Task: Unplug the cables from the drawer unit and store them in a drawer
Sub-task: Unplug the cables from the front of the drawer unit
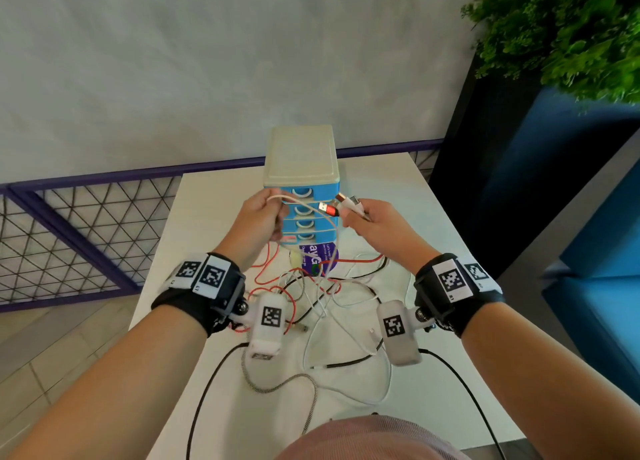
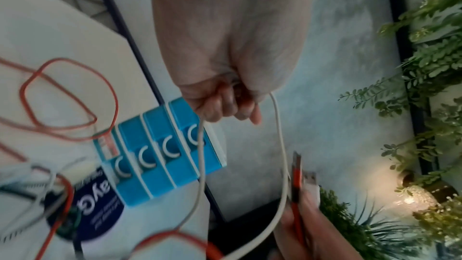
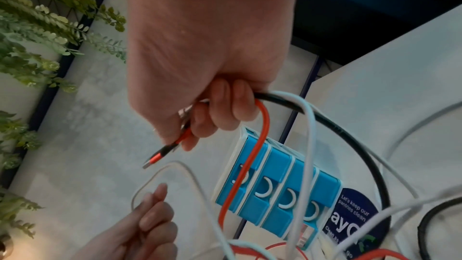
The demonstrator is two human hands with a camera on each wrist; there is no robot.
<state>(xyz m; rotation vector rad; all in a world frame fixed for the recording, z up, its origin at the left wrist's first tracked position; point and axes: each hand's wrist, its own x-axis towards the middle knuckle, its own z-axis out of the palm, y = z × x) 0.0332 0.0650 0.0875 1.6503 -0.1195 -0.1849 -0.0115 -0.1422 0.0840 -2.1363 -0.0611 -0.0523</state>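
A small drawer unit with a cream top and blue drawers stands at the back of the white table. All its drawers look closed. My right hand grips a bundle of cables, red, white and black, with their USB plugs sticking up in front of the unit. My left hand holds a loop of white cable just left of the plugs. The rest of the cables hang down in a tangle onto the table.
A round dark blue sticker lies on the table at the foot of the unit. A purple mesh fence runs along the left, green plants stand at the upper right, and a blue seat is on the right.
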